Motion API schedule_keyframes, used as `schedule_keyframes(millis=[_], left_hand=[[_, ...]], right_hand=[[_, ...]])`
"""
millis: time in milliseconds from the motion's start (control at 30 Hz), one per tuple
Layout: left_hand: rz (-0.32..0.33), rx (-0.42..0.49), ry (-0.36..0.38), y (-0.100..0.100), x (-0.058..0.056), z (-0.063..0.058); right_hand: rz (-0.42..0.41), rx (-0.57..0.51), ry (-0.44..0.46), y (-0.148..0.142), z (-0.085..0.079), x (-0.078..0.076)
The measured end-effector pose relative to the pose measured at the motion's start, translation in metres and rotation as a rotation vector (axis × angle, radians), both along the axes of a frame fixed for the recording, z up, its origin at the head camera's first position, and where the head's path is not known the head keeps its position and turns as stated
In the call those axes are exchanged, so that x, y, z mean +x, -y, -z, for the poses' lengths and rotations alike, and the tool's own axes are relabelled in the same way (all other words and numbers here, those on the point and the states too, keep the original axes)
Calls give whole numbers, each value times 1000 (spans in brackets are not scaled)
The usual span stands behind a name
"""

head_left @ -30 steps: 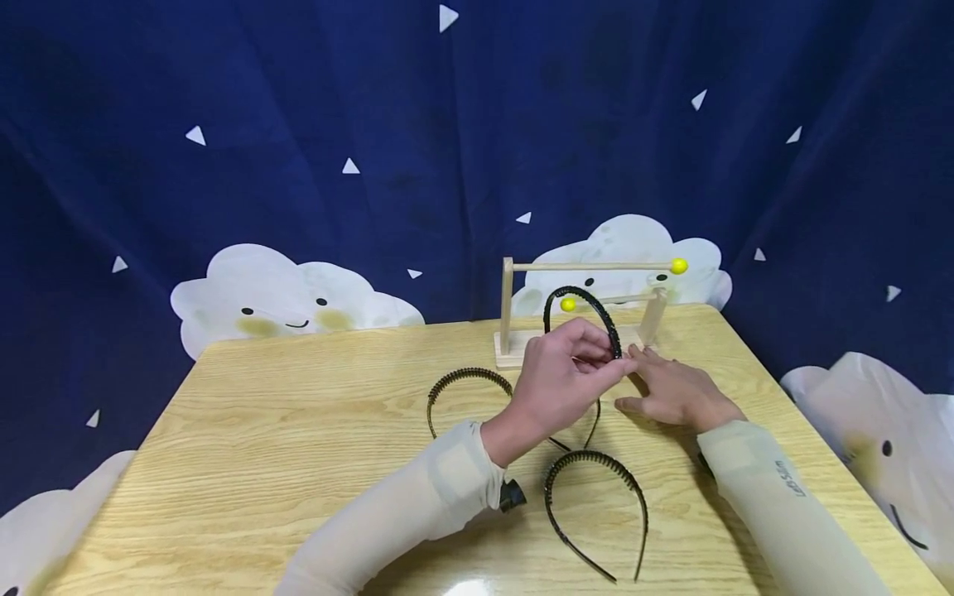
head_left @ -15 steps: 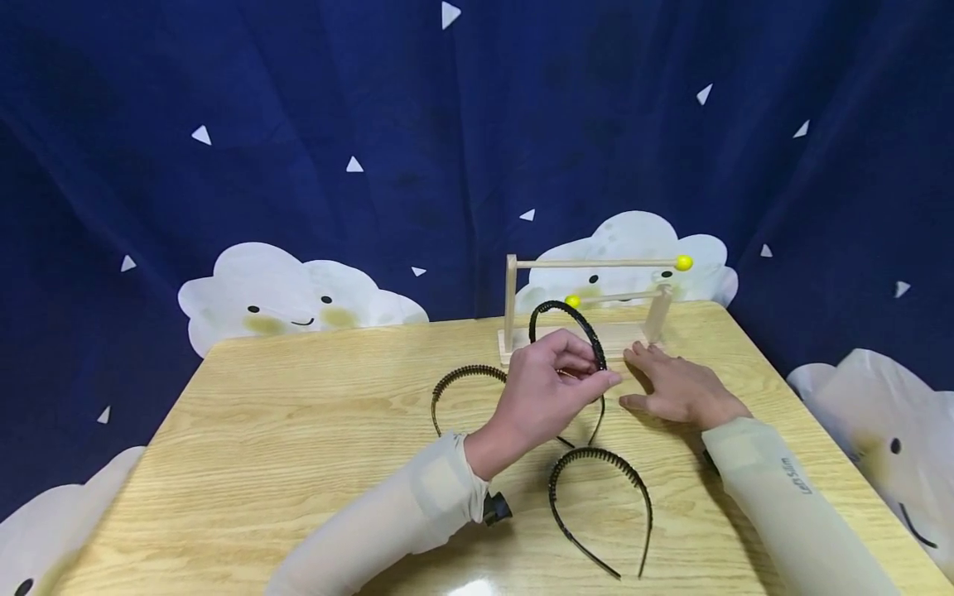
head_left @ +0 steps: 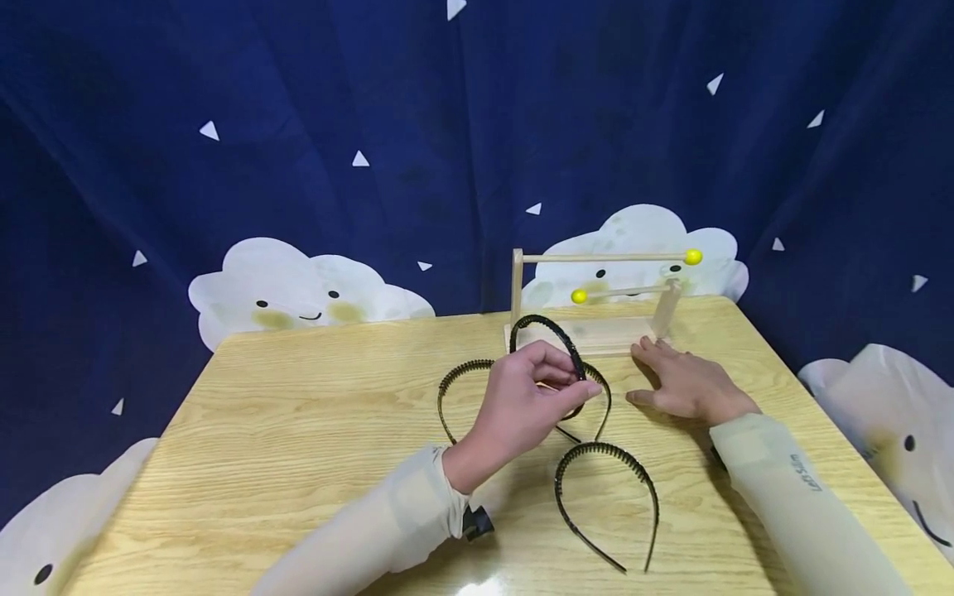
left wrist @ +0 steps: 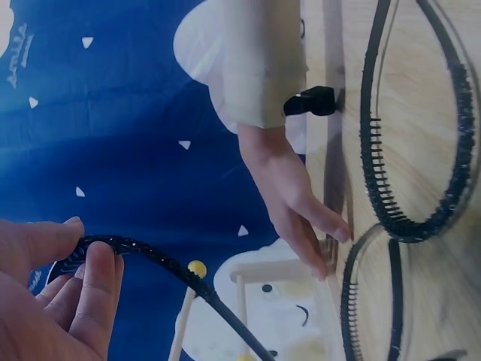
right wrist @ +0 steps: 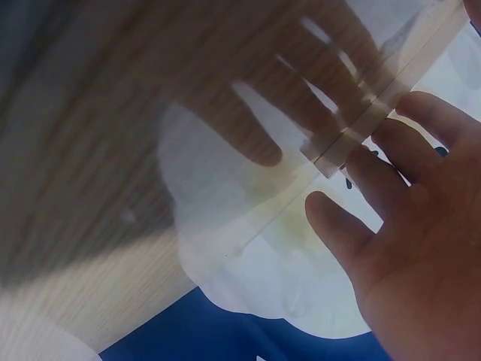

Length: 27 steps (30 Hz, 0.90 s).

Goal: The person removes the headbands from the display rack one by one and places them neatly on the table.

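My left hand [head_left: 522,406] pinches a black toothed headband [head_left: 547,327] between thumb and fingers, its arch raised just in front of a wooden rack. In the left wrist view, the headband [left wrist: 169,263] extends away from the fingertips. The rack [head_left: 619,333] has two rods at different heights, each tipped with a yellow ball; no headband hangs on them. My right hand [head_left: 689,387] lies with spread fingers, fingertips at the right front of the rack's base. The right wrist view shows the right hand's fingers [right wrist: 376,184] straight along the base edge.
One dark headband [head_left: 607,448] lies on the wooden table [head_left: 298,447] in front of the hands. More headband [head_left: 465,366] shows behind my left hand, partly hidden, so whether it is one or two I cannot tell. A blue cloud-print curtain [head_left: 335,190] stands behind.
My left hand has drawn the headband left, down and towards me, away from the lower rod's yellow ball that it framed earlier. The right hand stays by the rack base.
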<state>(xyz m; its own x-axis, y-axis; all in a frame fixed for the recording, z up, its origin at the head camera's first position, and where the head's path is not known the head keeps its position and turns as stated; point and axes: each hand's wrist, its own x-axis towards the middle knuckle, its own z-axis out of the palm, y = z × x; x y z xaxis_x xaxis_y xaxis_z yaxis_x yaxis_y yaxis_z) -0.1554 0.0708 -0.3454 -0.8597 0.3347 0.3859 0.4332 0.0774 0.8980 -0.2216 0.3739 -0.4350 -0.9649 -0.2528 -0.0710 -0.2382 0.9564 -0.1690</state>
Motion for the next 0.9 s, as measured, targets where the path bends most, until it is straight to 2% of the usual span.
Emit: schedule_keyframes(millis=[333,533,633,800,900], left_hand=[[-51,-52,104,18,7,8],[-81,-64,128,26,15,14],[-81,-38,168,30,18,15],[-69,63,272,35,22,18],[-73,93,303,38,23,21]], right_hand=[[8,6,22,0,-1,-1],[-6,1,30,1,0,-1],[-12,-4,26,1,-2,0],[-11,0,25,0,-4,-1],[-10,4,38,0,-4,-2]])
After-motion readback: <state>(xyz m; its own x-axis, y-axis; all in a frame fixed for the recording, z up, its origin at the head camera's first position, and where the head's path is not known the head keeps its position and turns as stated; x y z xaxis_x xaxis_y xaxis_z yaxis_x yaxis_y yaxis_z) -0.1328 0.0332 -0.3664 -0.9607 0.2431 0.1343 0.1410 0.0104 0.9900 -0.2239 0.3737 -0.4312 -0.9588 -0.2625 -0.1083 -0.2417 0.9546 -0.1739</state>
